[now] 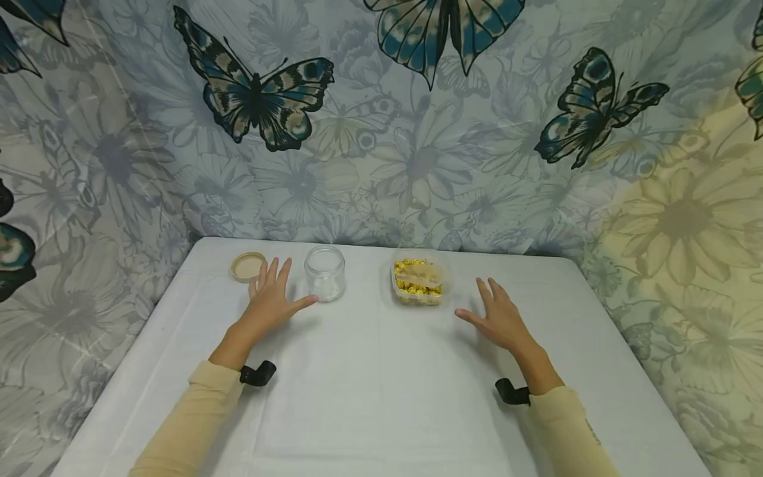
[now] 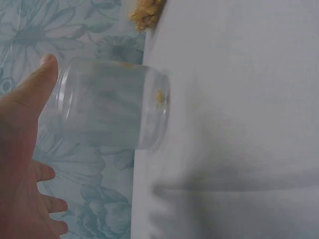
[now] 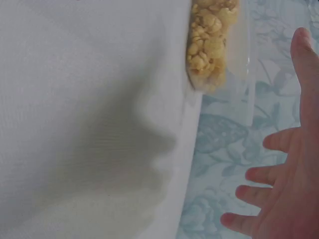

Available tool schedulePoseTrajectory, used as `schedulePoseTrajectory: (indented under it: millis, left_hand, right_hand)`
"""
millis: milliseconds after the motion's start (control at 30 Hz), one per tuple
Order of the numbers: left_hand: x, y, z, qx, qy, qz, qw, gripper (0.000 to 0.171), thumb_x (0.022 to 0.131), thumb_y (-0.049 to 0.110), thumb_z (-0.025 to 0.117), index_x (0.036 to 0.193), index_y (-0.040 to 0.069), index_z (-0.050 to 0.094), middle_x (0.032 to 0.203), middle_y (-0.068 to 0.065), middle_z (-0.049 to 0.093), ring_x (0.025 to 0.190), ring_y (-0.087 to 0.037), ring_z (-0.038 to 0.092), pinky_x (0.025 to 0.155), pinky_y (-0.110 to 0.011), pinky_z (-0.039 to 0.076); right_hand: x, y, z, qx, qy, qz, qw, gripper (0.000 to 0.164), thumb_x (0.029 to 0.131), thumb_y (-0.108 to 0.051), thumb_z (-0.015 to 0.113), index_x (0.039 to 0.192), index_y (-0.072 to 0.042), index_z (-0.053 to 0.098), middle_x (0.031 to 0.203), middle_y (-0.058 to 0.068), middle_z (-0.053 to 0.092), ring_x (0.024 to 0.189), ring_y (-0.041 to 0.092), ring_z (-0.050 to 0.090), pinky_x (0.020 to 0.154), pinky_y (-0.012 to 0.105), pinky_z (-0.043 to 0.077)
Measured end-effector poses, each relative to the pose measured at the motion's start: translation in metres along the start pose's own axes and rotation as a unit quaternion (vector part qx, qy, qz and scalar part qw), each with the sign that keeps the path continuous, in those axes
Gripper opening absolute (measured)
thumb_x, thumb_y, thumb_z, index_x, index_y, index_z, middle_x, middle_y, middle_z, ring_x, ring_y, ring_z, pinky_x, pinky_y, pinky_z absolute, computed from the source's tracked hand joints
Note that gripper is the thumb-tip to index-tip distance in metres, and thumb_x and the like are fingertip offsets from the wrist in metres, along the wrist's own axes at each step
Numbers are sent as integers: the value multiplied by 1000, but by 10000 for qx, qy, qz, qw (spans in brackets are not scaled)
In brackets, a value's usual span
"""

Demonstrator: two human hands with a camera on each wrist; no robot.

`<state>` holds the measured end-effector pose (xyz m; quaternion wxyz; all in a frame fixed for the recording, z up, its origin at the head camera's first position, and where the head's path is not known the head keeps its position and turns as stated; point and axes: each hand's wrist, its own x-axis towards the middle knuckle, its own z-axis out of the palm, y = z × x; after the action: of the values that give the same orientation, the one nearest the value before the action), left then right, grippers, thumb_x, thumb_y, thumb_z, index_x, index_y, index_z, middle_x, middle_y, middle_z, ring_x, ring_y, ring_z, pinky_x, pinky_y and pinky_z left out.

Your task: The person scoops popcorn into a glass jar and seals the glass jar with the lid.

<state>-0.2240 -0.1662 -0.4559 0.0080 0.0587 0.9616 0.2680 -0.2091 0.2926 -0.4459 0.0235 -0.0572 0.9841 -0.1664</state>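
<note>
A person's left hand is hovering above a table with white cloth, its fingers spreading out straight and its grip holding nothing. Its fingers are pointing toward a round lid with a golden rim, which is lying flat near the far left corner of the table. The thumb is pointing sideways to a clear jar, which is standing on the cloth to the right of the lid; whether the thumb is touching the jar, I cannot tell. Further to the right, a transparent container is sitting near the far edge, well apart from the jar, and yellow popcorn-like pieces are filling it. A pale flat part is covering some of these pieces, but what it is I cannot tell. The right hand is hovering just to the right of the container, also with fingers extending apart and gripping nothing, while its thumb is pointing toward the container. Both wrists are carrying small black cameras, and the person is wearing beige sleeves. Behind the table, a flowery backdrop is showing large butterflies.
</note>
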Motion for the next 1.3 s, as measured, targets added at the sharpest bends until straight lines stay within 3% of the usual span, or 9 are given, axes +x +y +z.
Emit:
schedulePoseTrajectory:
  millis: [333, 500, 700, 967, 1167, 1300]
  left_hand:
    - [11, 7, -7, -547, 114, 125, 9984, 108, 83, 67, 61, 158, 8, 11, 163, -24, 5, 150, -44, -4, 116, -69, 0]
    - [21, 20, -9, -821, 270, 304, 9958, 106, 84, 67, 60, 157, 8, 11, 162, -24, 7, 150, -43, -1, 117, -68, 1]
    - [29, 36, -9, -1106, 262, 606, 9917, 104, 84, 64, 62, 156, 6, 14, 163, -21, 9, 152, -40, -1, 119, -64, 0]
    - [38, 52, -7, -1505, 414, 729, 9850, 101, 83, 63, 65, 157, 14, 17, 164, -10, 12, 152, -34, 10, 117, -64, 21]
    - [46, 67, -7, -1629, 429, 904, 9815, 104, 80, 71, 62, 157, 16, 20, 163, -12, 15, 151, -34, 14, 115, -64, 25]
    - [53, 77, -6, -1697, 463, 1058, 9787, 99, 82, 68, 63, 156, 16, 22, 162, -13, 19, 151, -33, 15, 116, -61, 25]
  right_hand:
    - [8, -5, -4, 283, 29, -155, 9995, 98, 91, -62, 56, 155, 1, 16, 156, 34, 15, 141, 55, 19, 108, 73, 23]
    - [14, -10, -8, 733, -84, -90, 9972, 94, 93, -55, 57, 155, 0, 15, 157, 33, 15, 142, 54, 18, 110, 72, 22]
    - [20, -14, -13, 836, -186, -147, 9962, 92, 94, -58, 53, 156, -2, 14, 157, 32, 16, 143, 52, 18, 111, 70, 22]
    - [23, -14, -25, 1019, -195, -140, 9945, 89, 96, -58, 50, 155, -1, 17, 156, 33, 17, 142, 53, 20, 111, 70, 23]
    - [31, -16, -28, 1047, -305, -203, 9938, 84, 97, -56, 49, 154, -1, 22, 155, 33, 21, 141, 53, 24, 109, 70, 26]
    - [35, -18, -29, 1075, -344, -245, 9933, 85, 96, -57, 50, 154, -1, 23, 155, 32, 23, 141, 51, 24, 110, 69, 27]
